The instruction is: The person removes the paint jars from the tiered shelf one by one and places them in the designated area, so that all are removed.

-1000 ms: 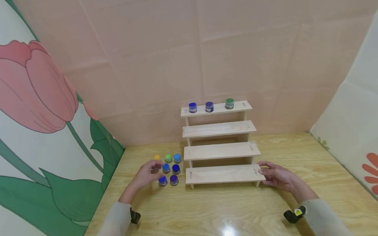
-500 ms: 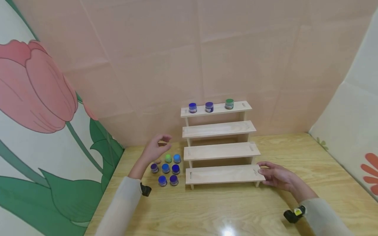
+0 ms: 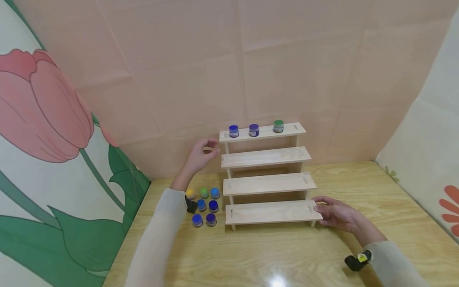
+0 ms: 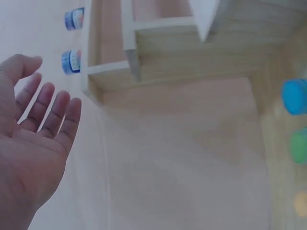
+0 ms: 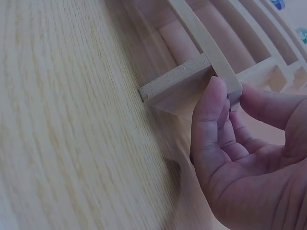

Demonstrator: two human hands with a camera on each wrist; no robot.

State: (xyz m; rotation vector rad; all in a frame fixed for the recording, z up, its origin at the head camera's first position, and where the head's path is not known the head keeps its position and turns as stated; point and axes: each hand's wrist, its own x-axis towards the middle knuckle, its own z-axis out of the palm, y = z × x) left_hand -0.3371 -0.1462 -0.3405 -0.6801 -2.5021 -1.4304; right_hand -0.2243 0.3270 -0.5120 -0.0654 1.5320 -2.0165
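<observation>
My left hand [image 3: 201, 155] is raised beside the left end of the top shelf of a four-tier wooden display stand [image 3: 270, 211]. In the left wrist view its fingers are loosely bent, with nothing between them. On the top shelf stand a blue-lidded jar [image 3: 234, 131], a purple-lidded jar [image 3: 254, 130] and a green-lidded jar [image 3: 278, 126]. My right hand [image 3: 337, 215] pinches the right end of the lowest shelf [image 5: 218, 64] between thumb and fingers. The lower three shelves carry no jars.
Left of the stand, several small paint jars stand in rows on the wooden table [image 3: 251, 255], among them a yellow one [image 3: 190, 194], a lime green one [image 3: 204, 193] and a light blue one [image 3: 215, 193]. A pinkish sheet [image 3: 186, 79] hangs behind.
My left hand has risen from the jars on the table, away and to the right, up to the top shelf's left end. The right hand keeps its place on the lowest shelf.
</observation>
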